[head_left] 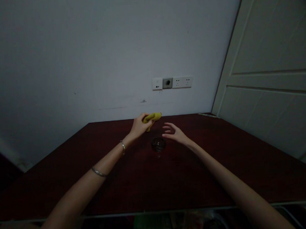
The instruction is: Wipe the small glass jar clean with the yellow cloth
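Note:
My left hand [139, 126] is closed on a yellow cloth [153, 118] and holds it just above the far part of a dark red table [221, 158]. A small clear glass dish [158, 144] stands on the table below and between my hands. My right hand [173, 132] hovers a little to the right of the dish with its fingers spread and nothing in them. Two thin bracelets [123, 147] sit on my left forearm.
A white wall rises behind the table, with a row of wall sockets [172, 83] above the far edge. A pale panelled door [270, 75] stands at the right. Dim items lie below the table's near edge [157, 213].

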`<state>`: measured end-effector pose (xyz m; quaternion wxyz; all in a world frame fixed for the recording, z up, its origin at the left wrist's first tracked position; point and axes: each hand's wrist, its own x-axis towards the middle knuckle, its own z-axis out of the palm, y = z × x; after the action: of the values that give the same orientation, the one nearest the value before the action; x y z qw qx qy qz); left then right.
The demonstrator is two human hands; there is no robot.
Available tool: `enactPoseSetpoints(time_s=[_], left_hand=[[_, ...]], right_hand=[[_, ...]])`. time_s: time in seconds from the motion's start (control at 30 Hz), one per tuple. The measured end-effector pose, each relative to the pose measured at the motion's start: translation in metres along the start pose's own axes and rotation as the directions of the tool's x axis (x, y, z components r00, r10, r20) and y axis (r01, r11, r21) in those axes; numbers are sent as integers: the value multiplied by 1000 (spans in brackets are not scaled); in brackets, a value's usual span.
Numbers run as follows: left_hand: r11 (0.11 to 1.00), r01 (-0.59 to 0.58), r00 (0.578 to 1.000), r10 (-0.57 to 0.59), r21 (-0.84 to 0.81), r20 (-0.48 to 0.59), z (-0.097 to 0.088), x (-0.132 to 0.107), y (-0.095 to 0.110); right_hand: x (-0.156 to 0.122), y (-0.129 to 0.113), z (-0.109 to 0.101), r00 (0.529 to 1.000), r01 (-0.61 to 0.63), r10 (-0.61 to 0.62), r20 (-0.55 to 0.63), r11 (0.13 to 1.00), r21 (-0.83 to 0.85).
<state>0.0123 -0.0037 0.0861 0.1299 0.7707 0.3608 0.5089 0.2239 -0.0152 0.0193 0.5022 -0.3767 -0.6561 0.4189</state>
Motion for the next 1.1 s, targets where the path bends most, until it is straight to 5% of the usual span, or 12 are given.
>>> enactPoseSetpoints(time_s=[0.07, 0.17, 0.27, 0.37, 0.63, 0.87, 1.1], left_hand=[[960, -236, 951, 195, 153, 241, -8, 1, -3], [800, -557, 737, 354, 222, 575, -10, -3, -7], [642, -734, 550, 374, 220, 747, -4, -13, -9], [543, -816, 447, 378, 197, 811, -1, -22, -12], [579, -803, 420, 385, 139, 822, 4, -30, -19], [610, -789, 320, 301, 76, 898, 5, -18, -13], [546, -824, 342, 267, 151, 901, 12, -16, -17]], right_hand=[[-8, 11, 4, 996, 11, -6, 85, 998, -60], [-15, 24, 15, 977, 50, -29, 210, 994, -94], [-17, 33, 25, 976, 81, -41, 212, 979, -188], [-19, 38, 28, 987, 79, -34, 160, 956, -282], [-20, 45, 29, 989, 116, -79, 128, 941, -317], [-23, 39, 29, 993, 100, -69, 99, 929, -355], [-22, 38, 30, 995, 87, -57, 85, 909, -408]])
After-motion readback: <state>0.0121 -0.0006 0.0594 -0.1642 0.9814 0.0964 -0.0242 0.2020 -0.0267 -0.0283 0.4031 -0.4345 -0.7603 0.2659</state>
